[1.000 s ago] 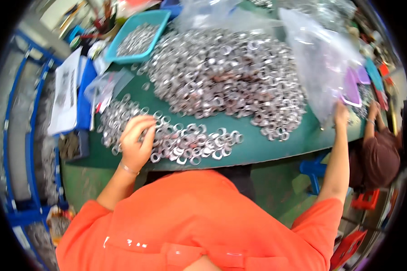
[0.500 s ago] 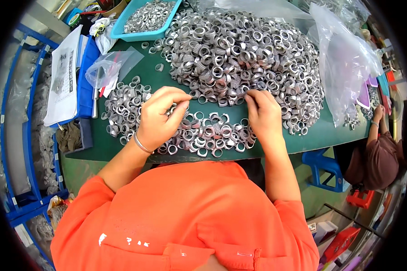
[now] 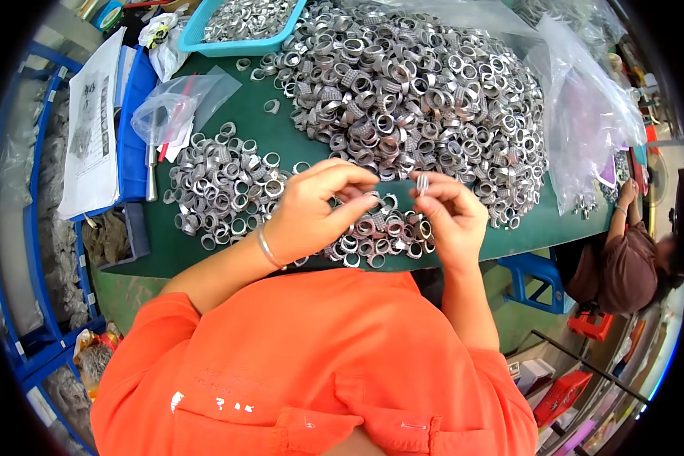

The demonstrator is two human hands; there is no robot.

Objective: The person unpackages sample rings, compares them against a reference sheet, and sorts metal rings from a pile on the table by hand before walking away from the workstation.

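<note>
Between the thumb and fingers of my right hand [image 3: 457, 216] is a silver-grey metal ring [image 3: 422, 184] with a ridged band, raised above the table. My left hand [image 3: 311, 209], with a bracelet on its wrist, faces it from the left; its thumb and forefinger are apart with nothing visible between them. Below both hands lies a small group of rings [image 3: 380, 237], partly covered by my left hand. Beyond them rises a large heap of similar rings [image 3: 414, 83]. Another small pile of rings [image 3: 220, 178] lies left of my left hand.
A light blue basket [image 3: 239, 49] of small metal pieces stands at the back left. Papers [image 3: 91, 129] lean on a blue holder beside a clear bag [image 3: 197, 106]. Plastic sheeting [image 3: 577, 114] borders the heap's right side. A co-worker [image 3: 619, 270] sits right, near a blue stool [image 3: 536, 281].
My right hand has drawn back from the heap's edge and turned, showing a ring in its fingers. My left hand has moved right, toward it, over the small group of rings.
</note>
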